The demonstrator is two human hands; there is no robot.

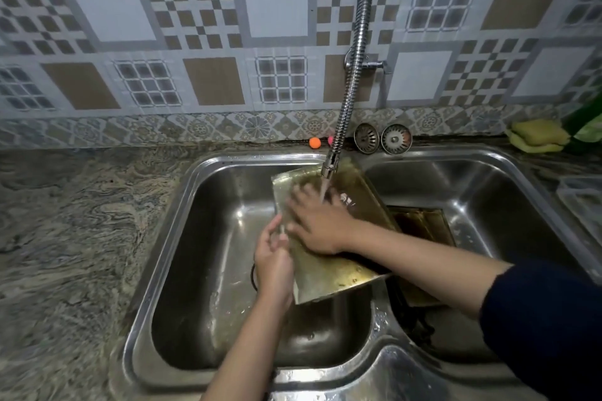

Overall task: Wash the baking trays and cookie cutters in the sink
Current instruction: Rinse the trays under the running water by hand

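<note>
A stained metal baking tray [329, 273] leans tilted over the divider of the double steel sink [182, 238], under water running from the flexible tap [350, 81]. My left hand [272, 257] grips the tray's left edge, thumb over the rim. Flat on the tray's inner surface lies my right hand [317, 221], fingers spread and blurred, just below the stream. A second dark, greasy tray [423, 225] lies in the right basin, partly hidden by the first tray and my right forearm. No cookie cutters are visible.
Two sink strainers [381, 138] stand against the wall behind the divider. A yellow sponge [537, 138] and a green item sit at the back right. A small orange ball [314, 142] lies behind the left basin. Patterned stone counter [65, 238] extends left; a clear rack is at the right edge.
</note>
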